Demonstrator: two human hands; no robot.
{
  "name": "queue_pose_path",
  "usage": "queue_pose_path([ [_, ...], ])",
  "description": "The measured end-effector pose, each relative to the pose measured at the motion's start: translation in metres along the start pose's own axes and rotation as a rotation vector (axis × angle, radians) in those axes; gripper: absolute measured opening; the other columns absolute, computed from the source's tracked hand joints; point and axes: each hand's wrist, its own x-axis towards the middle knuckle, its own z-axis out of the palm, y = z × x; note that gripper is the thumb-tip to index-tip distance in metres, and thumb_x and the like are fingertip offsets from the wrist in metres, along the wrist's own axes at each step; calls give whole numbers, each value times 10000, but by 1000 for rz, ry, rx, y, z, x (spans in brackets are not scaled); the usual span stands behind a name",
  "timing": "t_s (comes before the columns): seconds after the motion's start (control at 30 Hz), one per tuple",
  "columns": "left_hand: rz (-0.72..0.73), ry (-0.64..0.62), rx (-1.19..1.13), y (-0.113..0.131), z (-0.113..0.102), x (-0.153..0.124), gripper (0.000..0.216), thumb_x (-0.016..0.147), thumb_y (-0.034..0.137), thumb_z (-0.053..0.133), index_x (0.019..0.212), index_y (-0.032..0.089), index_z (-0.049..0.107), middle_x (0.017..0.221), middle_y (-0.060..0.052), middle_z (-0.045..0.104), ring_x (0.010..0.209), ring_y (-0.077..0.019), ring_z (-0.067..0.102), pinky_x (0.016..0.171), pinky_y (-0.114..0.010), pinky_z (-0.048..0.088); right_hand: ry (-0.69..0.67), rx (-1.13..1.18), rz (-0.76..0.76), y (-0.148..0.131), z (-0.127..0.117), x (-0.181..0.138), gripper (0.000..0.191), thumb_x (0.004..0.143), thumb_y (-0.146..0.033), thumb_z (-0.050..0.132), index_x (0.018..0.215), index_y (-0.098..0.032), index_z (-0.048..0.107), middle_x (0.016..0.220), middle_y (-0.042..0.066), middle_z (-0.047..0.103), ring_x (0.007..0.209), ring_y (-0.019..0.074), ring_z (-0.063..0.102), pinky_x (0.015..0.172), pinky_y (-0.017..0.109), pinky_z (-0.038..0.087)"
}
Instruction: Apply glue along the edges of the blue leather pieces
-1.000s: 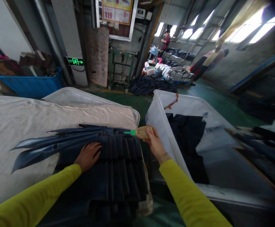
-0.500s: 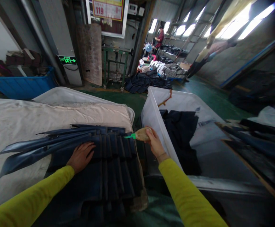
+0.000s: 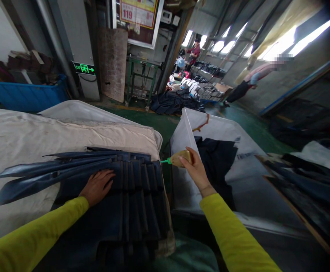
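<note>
My left hand [image 3: 99, 186] lies flat, fingers stretched out, on a fanned stack of dark blue fabric pieces [image 3: 136, 200]. The pieces overlap in steps towards the right, and a few long ends [image 3: 25, 185] stick out to the left. In my right hand [image 3: 194, 168] is a squeeze bottle [image 3: 180, 158] with a green nozzle, tilted sideways. Its tip points left and is close to the upper right edge of the stack; whether it touches I cannot tell. A cream cloth [image 3: 110, 132] lies under the fabric.
Close on the right stands a white plastic bin [image 3: 185, 126] holding dark fabric. A blue bin [image 3: 25, 96] is at the far left. More dark fabric [image 3: 176, 100] is heaped on the floor ahead. Two people [image 3: 193, 53] are in the background, one walking at the right.
My right hand has moved right with the bottle, so the nozzle has gone from above the fabric to its right edge. My left hand stays on the stack.
</note>
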Motion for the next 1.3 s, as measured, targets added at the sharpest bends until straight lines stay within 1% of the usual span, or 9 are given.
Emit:
queue_pose_path([
  [0.13, 19, -4, 12, -1, 0, 0, 345, 881, 365, 337, 1172, 281, 503, 1282, -13, 501, 1192, -198, 420, 1019, -441, 295, -60, -159, -78, -10, -5, 5, 580, 734, -460, 612, 1221, -189, 452, 1188, 96, 499, 1097, 230, 481, 980, 407, 368],
  [0.37, 12, 12, 8, 0, 0, -1, 344, 876, 362, 349, 1174, 284, 503, 1276, -11, 506, 1185, -200, 428, 1006, -438, 307, -216, -314, -238, -23, 5, 17, 604, 724, -495, 608, 1229, -207, 442, 1167, 93, 481, 1097, 247, 473, 966, 414, 382],
  [0.5, 2, 21, -10, 0, 0, -1, 344, 869, 362, 360, 1164, 285, 517, 1271, -12, 514, 1182, -207, 433, 1011, -441, 303, -282, -371, -299, -23, 9, 22, 596, 727, -493, 604, 1234, -227, 440, 1188, 89, 467, 1123, 256, 461, 979, 431, 374],
  [0.67, 2, 18, 0, -1, 1, -1, 341, 869, 359, 356, 1164, 290, 513, 1277, -7, 510, 1185, -204, 431, 1008, -439, 306, -313, -419, -366, -19, 15, 23, 560, 740, -446, 607, 1226, -224, 438, 1176, 81, 482, 1140, 247, 447, 1001, 422, 361],
  [1.07, -6, 14, -7, -1, 2, -1, 343, 867, 362, 353, 1156, 291, 524, 1277, -12, 510, 1186, -210, 432, 1015, -442, 298, -293, -468, -359, -10, 26, 25, 536, 732, -420, 615, 1206, -226, 458, 1162, 88, 496, 1120, 261, 460, 986, 451, 362],
  [1.2, -11, 2, 5, -1, 2, -1, 343, 871, 367, 348, 1163, 295, 513, 1284, -5, 504, 1194, -211, 423, 1011, -452, 300, -309, -483, -356, -10, 23, 23, 519, 743, -418, 604, 1194, -203, 466, 1151, 92, 503, 1116, 254, 462, 992, 422, 360],
  [1.3, -10, -3, 9, -1, 2, -1, 347, 873, 366, 344, 1171, 289, 505, 1286, -9, 501, 1197, -209, 418, 1011, -452, 301, -329, -500, -307, -13, 18, 19, 519, 738, -424, 605, 1180, -184, 475, 1126, 95, 511, 1082, 250, 485, 970, 404, 379],
])
